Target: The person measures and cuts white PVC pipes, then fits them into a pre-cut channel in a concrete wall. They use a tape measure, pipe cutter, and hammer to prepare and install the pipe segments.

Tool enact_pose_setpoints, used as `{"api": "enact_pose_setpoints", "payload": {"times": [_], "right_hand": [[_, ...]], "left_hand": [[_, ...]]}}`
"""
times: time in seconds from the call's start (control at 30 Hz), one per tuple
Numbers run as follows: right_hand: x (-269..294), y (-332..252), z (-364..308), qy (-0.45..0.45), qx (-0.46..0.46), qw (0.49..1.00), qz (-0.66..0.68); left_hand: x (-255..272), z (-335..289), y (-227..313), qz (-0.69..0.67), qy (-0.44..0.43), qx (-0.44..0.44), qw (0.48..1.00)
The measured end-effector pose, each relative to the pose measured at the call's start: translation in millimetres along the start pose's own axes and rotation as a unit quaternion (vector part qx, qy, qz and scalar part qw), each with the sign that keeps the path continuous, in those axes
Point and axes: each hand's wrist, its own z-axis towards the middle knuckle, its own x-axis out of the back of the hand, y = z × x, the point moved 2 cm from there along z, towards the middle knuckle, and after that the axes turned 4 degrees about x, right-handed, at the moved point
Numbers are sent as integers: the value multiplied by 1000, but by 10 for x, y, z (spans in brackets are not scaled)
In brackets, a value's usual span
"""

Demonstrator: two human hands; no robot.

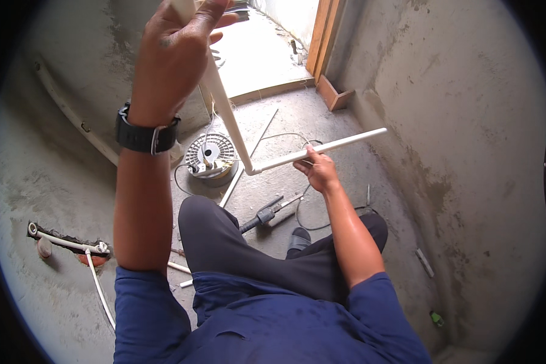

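Observation:
I hold an L-shaped white plastic pipe (pixel 226 109) in front of me, its two lengths joined by an elbow fitting (pixel 252 168). High at the upper left, my left hand (pixel 185 45), with a black watch on its wrist, is closed round the raised length. The upper end of that length runs out of the picture. My right hand (pixel 319 170) grips the other length (pixel 355 139) from below, a little way out from the elbow. That length's free end points to the right.
A cable reel (pixel 209 151) with plugs on it stands on the concrete floor. Near my legs lies a dark power tool (pixel 265 215). A loose white pipe (pixel 231 189) lies beside the reel. Pipes (pixel 73 242) sit in a wall slot at left. The doorway (pixel 267 51) has a wooden frame.

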Motion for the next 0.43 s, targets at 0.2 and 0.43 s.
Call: {"api": "enact_pose_setpoints", "payload": {"times": [0.2, 0.43], "right_hand": [[396, 857, 858, 112, -109, 983, -94], [812, 2118, 1783, 203, -244, 916, -245]], "left_hand": [[6, -117, -789, 61, -55, 118, 990], [124, -566, -1971, -21, -137, 243, 960]]}}
